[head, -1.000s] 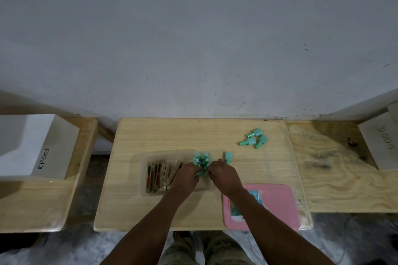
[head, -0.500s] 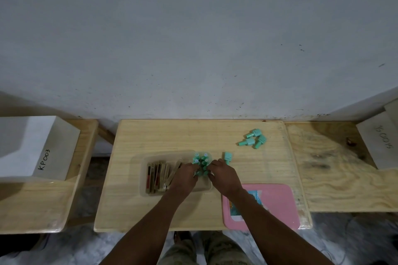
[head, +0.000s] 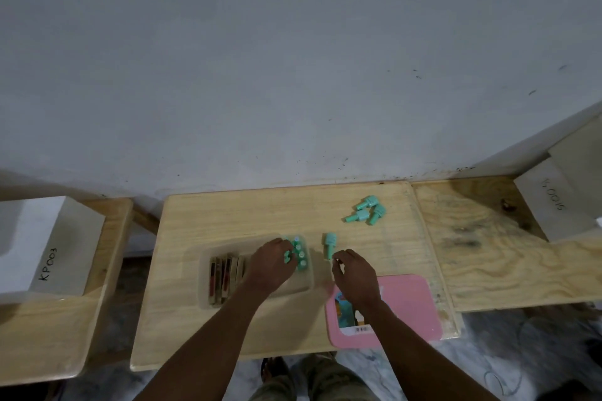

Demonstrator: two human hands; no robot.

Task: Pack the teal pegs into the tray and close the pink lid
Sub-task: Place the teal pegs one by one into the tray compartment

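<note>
While the left hand pinched a peg, the right hand's slack fingers might roll the lone peg away.

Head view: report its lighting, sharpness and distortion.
Head view: dim, flat light with soft shadows on the table; no glare; the wide-angle lens bows the bench line at both sides; fine detail is soft, and the teal pegs in the tray look smeared.

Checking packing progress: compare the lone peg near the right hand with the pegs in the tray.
The lone peg lies flat on the table, outside the tray; the tray pegs stand upright inside it. The lone peg is alone; the tray pegs sit packed together. Both are teal, same shape.
</note>
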